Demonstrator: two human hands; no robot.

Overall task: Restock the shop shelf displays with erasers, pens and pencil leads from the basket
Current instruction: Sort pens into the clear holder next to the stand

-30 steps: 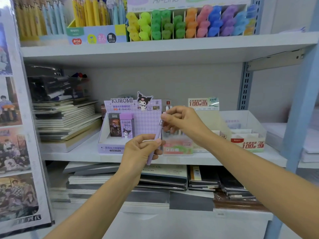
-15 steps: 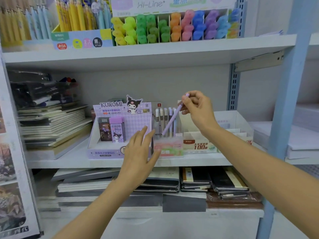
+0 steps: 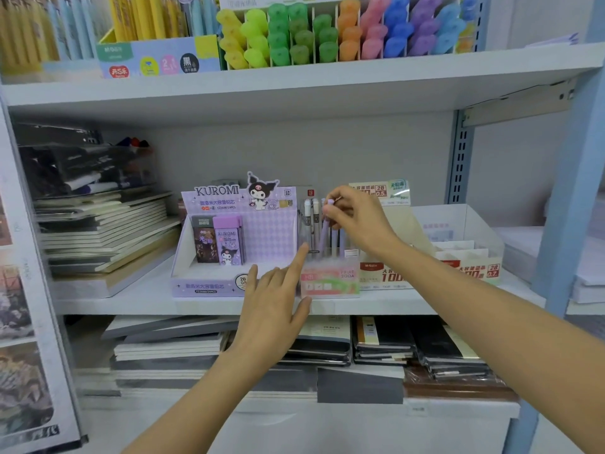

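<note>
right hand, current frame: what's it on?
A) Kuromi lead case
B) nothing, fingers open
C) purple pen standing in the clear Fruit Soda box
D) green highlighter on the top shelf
C: the right hand pinches the top of the purple pen, and the pen's lower end sits inside the clear display box on the middle shelf.

We see a matt lilac plastic pen (image 3: 324, 238) standing in a clear, glossy plastic holder (image 3: 329, 283) at the front edge of the smooth, matt-painted shelf (image 3: 144, 299), beside a printed cardboard Kuromi box (image 3: 209, 285), with shiny film-wrapped notebooks (image 3: 455, 355) below.
</note>
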